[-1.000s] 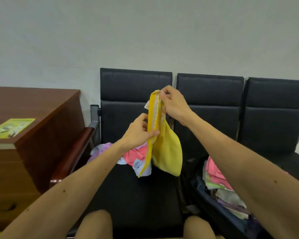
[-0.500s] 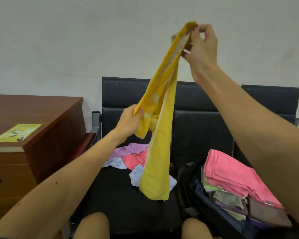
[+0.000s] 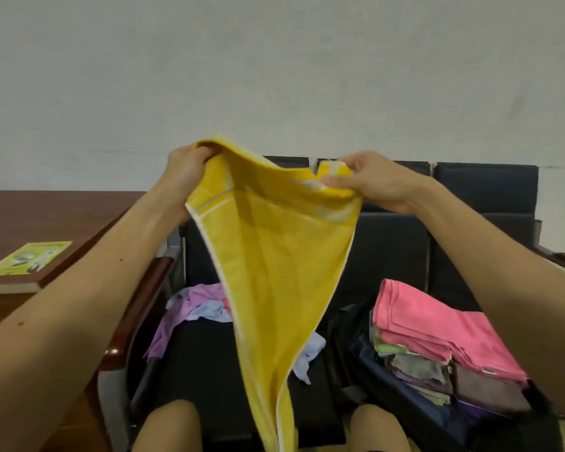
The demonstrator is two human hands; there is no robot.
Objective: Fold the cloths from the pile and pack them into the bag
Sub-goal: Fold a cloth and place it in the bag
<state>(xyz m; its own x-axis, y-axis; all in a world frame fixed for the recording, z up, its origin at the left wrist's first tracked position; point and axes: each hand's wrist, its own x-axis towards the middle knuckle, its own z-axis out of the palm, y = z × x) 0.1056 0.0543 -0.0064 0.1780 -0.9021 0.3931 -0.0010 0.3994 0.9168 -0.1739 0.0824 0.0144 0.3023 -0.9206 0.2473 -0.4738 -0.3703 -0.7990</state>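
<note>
A yellow cloth (image 3: 274, 272) with white trim hangs spread in front of me, its lower end tapering down between my knees. My left hand (image 3: 186, 171) grips its upper left corner and my right hand (image 3: 372, 182) pinches its upper right corner, both at chest height above the black seats. Behind the cloth, a loose pile of purple, pale blue and pink cloths (image 3: 196, 308) lies on the left seat. An open dark bag (image 3: 405, 396) on the middle seat holds a stack of folded cloths topped by a pink one (image 3: 437, 327).
A row of black chairs (image 3: 483, 203) stands against a pale wall. A wooden armrest (image 3: 137, 308) and a brown desk (image 3: 30, 216) with a green leaflet (image 3: 30, 257) are on the left. My knees show at the bottom edge.
My right hand came down from high up and my left hand rose, pulling apart. The yellow cloth went from a bunched hanging strip to a spread sheet held by two corners.
</note>
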